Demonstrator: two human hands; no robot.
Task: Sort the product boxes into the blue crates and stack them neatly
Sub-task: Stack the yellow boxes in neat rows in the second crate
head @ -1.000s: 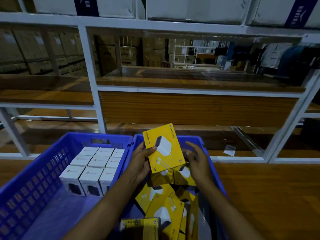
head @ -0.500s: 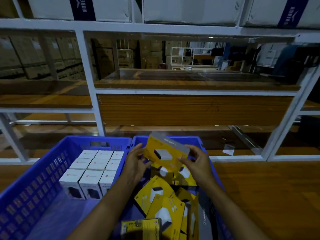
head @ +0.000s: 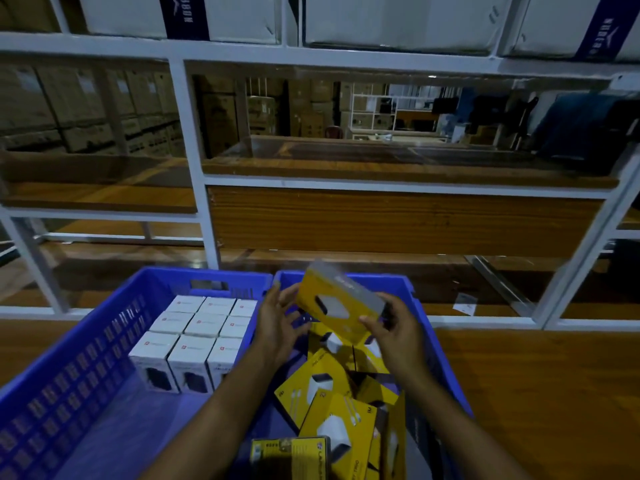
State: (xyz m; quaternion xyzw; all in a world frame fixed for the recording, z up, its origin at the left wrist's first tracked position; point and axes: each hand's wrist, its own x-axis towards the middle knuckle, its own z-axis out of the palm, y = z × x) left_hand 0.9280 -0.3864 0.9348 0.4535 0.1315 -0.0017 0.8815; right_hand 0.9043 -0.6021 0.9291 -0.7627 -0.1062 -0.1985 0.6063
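— What stands on the counter?

— Two items, side by side and touching, their far ends toward the counter's far edge. Item one: left blue crate, holding white boxes, upright, packed three by three against its far wall. Item two: right blue crate, holding loose yellow boxes, jumbled, tilted and overlapping.

— And the hands?

— Both are over the far end of the right blue crate. The right hand pinches the held yellow box at its right edge, thumb on the front, fingers behind. The box is tilted, lifted above the jumble. The left hand is spread wide, fingers straight, at the box's left edge; whether it touches I cannot tell.

— Beyond that?

— A white rack along the far edge, with pale cartons on its top shelf.
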